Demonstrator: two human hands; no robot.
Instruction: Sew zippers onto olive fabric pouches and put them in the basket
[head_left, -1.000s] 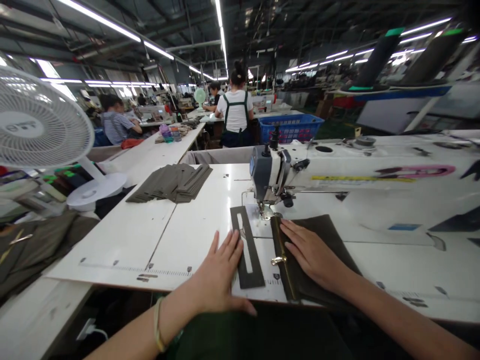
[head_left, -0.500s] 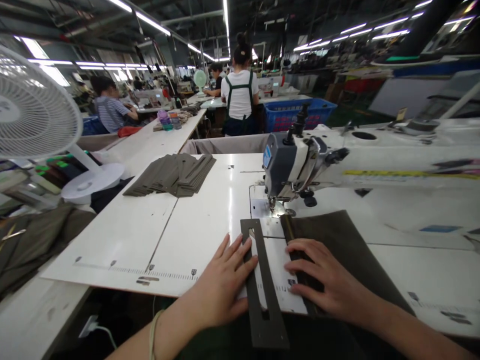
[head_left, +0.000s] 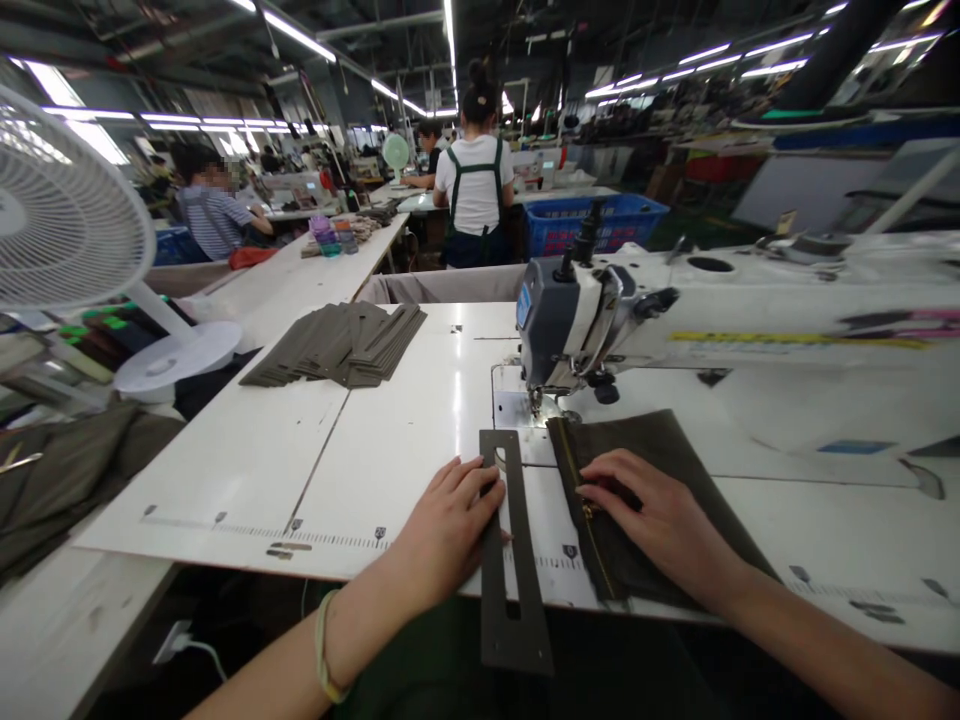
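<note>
My left hand (head_left: 450,525) is closed on the left edge of a long dark panel with a slot (head_left: 529,590), which overhangs the table's front edge. My right hand (head_left: 649,510) pinches at a brass-coloured zipper (head_left: 571,462) along the left side of a dark fabric piece (head_left: 671,445). That fabric lies flat on the white table, right of the slotted panel and apart from it. Just beyond both pieces stands the sewing machine head (head_left: 559,325), its needle area (head_left: 536,405) above the metal plate.
A fanned stack of dark panels (head_left: 337,345) lies at the back left of the table (head_left: 390,430). A white fan (head_left: 176,350) stands at the left. Beyond are a blue crate (head_left: 592,220) and other people at tables.
My left fingers have drawn together on the slotted panel. My right hand has moved from lying spread over the fabric to a pinch at the zipper, whose teeth now show more fully.
</note>
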